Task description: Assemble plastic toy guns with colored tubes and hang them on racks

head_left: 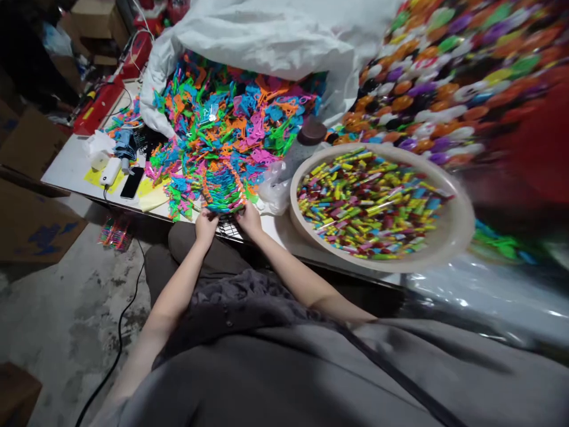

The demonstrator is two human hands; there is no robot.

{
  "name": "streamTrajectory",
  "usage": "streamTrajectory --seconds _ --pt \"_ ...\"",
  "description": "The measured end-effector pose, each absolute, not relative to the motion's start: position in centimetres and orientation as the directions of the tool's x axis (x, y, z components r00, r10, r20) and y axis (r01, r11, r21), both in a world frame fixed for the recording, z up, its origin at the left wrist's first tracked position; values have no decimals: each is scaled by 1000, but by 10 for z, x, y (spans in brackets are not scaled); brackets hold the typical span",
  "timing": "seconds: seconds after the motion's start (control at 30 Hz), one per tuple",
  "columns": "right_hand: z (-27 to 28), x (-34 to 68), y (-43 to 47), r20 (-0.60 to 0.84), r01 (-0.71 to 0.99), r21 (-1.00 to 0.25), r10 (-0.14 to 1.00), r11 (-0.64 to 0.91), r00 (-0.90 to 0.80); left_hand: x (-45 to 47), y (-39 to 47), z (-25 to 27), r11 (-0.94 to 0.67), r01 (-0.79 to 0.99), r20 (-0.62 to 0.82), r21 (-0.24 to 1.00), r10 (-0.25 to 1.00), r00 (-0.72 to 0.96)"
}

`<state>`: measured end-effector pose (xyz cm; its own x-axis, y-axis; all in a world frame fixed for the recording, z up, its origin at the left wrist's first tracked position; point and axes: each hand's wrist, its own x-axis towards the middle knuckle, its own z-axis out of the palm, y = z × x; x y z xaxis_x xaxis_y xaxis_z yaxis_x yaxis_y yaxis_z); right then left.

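At the table's near edge, a bundle of small plastic pieces in blue, green and orange lies in a rough row. My left hand closes on the near left corner of this bundle. Its near right corner is gripped by my right hand. Most of my fingertips are hidden, and the pieces' exact kind is too small to tell. A black wire grid shows between my hands, under the bundle. Just beyond spreads a big heap of similar bright pieces, spilling from a white sack.
Right of my hands stands a round basin full of small wrapped sticks. Behind it is a blurred pile of colourful items. A phone and a white device lie left. A cable crosses the floor near cardboard boxes.
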<state>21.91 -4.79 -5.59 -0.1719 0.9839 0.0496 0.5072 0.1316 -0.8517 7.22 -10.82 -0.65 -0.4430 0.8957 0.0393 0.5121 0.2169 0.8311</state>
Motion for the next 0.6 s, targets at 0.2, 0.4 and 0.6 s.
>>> streamTrajectory --seconds 0.2,0.4,0.6 --pt "-68 220 -43 54 475 -870 984 131 -172 63 -96 -12 247 569 -26 784 930 -367" --pt "-70 223 -40 40 496 -858 981 133 -192 64 -95 -14 247 569 -55 784 941 -334" --pt "-69 223 -42 27 515 -850 987 106 -159 68 -95 -15 267 587 -71 764 939 -336"
